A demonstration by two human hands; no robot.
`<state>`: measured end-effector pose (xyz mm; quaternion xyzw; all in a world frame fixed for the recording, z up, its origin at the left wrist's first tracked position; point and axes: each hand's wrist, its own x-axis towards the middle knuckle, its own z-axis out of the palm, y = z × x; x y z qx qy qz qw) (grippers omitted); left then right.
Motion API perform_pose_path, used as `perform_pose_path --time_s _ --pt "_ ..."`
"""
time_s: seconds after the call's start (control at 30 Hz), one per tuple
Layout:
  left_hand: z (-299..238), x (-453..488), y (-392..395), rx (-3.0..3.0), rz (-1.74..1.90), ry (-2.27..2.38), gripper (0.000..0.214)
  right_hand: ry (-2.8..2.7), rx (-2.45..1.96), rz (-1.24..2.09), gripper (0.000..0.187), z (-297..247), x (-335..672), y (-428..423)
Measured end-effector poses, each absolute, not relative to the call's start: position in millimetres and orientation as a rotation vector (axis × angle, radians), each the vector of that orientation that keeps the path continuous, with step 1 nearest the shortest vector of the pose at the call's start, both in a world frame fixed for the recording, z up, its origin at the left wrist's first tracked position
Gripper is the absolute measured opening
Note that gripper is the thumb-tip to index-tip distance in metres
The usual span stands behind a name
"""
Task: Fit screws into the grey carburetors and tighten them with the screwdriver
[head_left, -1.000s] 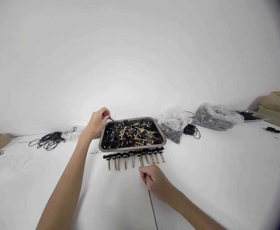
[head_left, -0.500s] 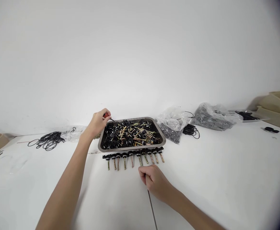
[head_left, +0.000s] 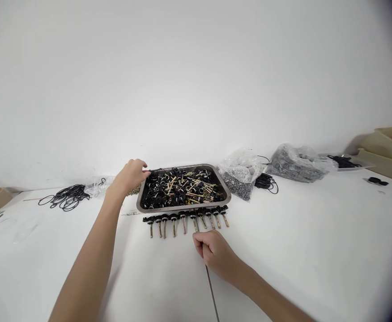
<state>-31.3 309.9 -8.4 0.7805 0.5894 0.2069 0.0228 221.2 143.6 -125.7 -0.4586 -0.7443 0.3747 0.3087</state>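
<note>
My left hand (head_left: 133, 175) is at the back left corner of the metal tray (head_left: 183, 208), thumb and index finger apart. Something thin and dark lies by its fingertips on the rim; I cannot tell whether they touch it. Heaped in the tray are black ring-shaped parts with brass-coloured stems (head_left: 172, 184). Along the tray's front edge runs a row of several similar black-headed parts (head_left: 173, 223), stems pointing towards me. Just below that row my right hand (head_left: 216, 254) rests closed in a fist on the white table. What it holds, if anything, is hidden.
Black cord loops (head_left: 70, 197) lie at left, near small brass-coloured pieces (head_left: 134, 190). Plastic bags of small grey parts (head_left: 241, 176) stand at right, beside more black loops (head_left: 266, 182). Beige bins (head_left: 382, 150) stand far right. A dark line (head_left: 211, 290) crosses the table below my fist.
The red object with a thin dark tip no longer shows in my left hand. That hand has shifted slightly left and down, and its fingers have parted. My right hand stays in place.
</note>
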Motion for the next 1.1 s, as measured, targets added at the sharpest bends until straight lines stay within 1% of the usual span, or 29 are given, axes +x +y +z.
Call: perform_pose_path --time_s 0.1,0.17,0.23,0.4,0.57,0.73,1.1 --pt "-15 -40 312 2.259 0.359 1.904 0.031 -1.941 -1.206 1.002 0.017 -126 221 144" --pt "-20 -44 313 2.136 0.218 1.867 0.025 -1.925 -1.204 1.001 0.016 -127 221 145" --pt "-24 -46 313 2.093 0.174 1.853 0.017 -1.920 -1.204 0.993 0.017 -128 221 145" --pt "-29 -51 313 2.092 0.206 1.894 0.010 -1.924 -1.202 1.002 0.017 -127 221 145" --pt "-34 -54 314 2.085 0.182 1.859 0.013 -1.928 -1.200 0.998 0.016 -126 221 143" --pt "-35 -56 318 2.194 0.260 1.824 0.012 -1.936 -1.200 0.984 0.017 -127 221 143" --pt "-10 -50 309 2.250 0.434 1.778 0.015 -1.933 -1.192 0.981 0.018 -129 221 145"
